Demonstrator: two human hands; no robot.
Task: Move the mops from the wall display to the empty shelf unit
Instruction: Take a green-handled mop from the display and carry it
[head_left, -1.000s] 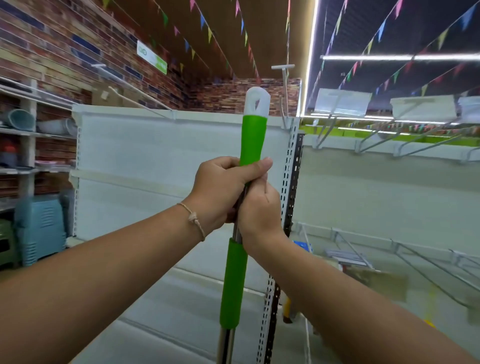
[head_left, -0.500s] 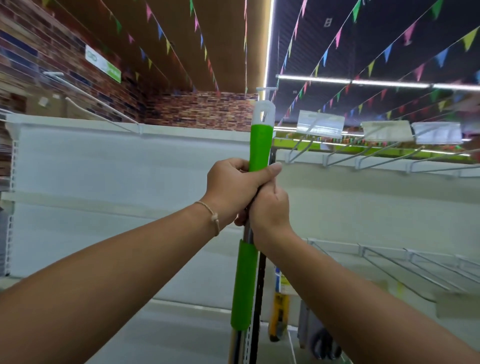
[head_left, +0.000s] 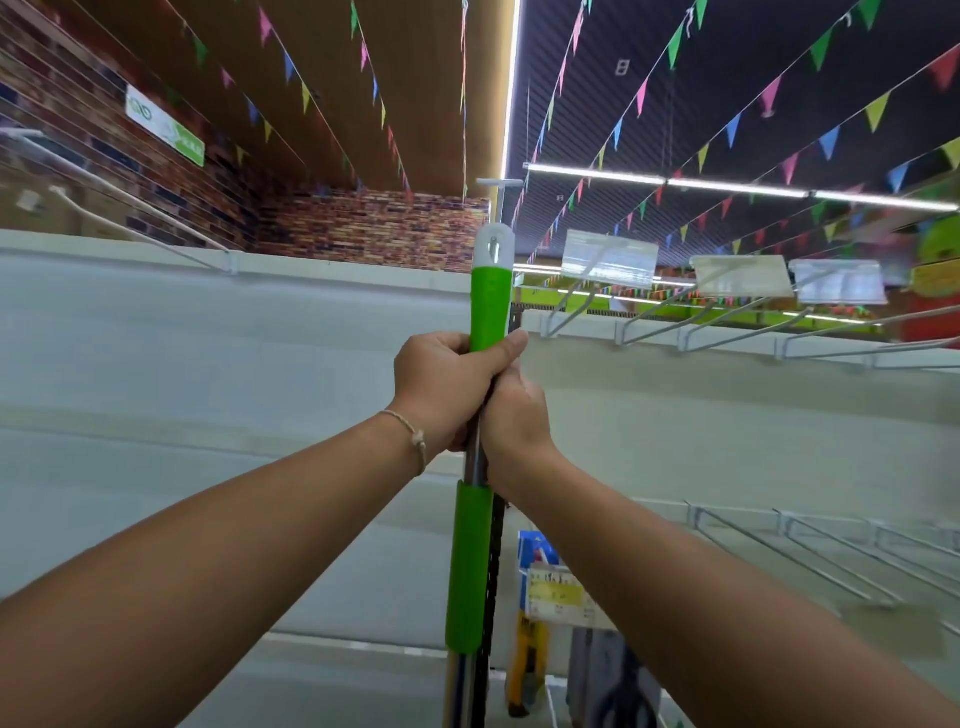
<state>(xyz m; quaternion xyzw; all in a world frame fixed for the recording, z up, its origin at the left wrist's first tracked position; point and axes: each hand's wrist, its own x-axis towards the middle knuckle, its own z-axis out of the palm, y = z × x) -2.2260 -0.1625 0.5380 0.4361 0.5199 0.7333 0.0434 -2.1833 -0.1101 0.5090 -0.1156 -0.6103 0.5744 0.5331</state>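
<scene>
One green-gripped mop (head_left: 488, 306), upright at frame centre, our left hand (head_left: 441, 389) gripping above our right hand (head_left: 517, 415), fingers (head_left: 452, 345) curled round the shaft, white shelf unit (head_left: 208, 353) behind, wire hooks (head_left: 727, 332) at right

Strings of coloured pennants (head_left: 878, 111) are hung beneath the ceiling. A brick-patterned wall (head_left: 374, 228) is seen at the back, and a green-and-white sign (head_left: 166, 127) is mounted on the brick at the left. Long strip lights (head_left: 737, 188) are lit against dark slatted ceiling panels (head_left: 727, 67), beside a wood-toned ceiling section (head_left: 426, 104). Low down, a yellow-and-white label (head_left: 558, 592) is seen above a blurred yellow object (head_left: 530, 670).
</scene>
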